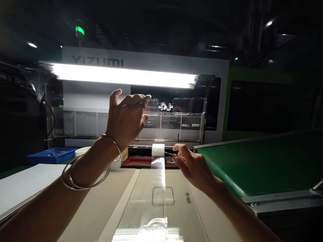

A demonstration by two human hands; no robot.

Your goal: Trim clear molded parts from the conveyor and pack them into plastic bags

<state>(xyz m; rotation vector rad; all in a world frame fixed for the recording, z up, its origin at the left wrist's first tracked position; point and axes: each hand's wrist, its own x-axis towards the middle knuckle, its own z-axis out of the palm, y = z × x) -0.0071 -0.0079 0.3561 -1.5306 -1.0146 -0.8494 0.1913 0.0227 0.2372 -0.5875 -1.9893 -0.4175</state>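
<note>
My left hand (127, 116) is raised in front of the lamp, its fingers closed on the left end of a clear plastic moulded piece. That piece has two thin rectangular parts, the right one (189, 106) in plain view, joined by a curved S-shaped runner (165, 107). Lower down, my right hand (190, 164) pinches a thin pointed metal tool (165, 152), whose tip reaches left across a white roll (154, 148). From the roll a clear film strip (157, 163) runs down toward the bench. My palm hides part of the left rectangle.
A bright tube lamp (123, 75) spans the front above a clear partitioned panel (85, 122). To the right lies a green conveyor belt (262, 164). On the left are a blue tray (51, 155) and white sheets (22, 183). A marked rectangle (163, 204) shows on the bench.
</note>
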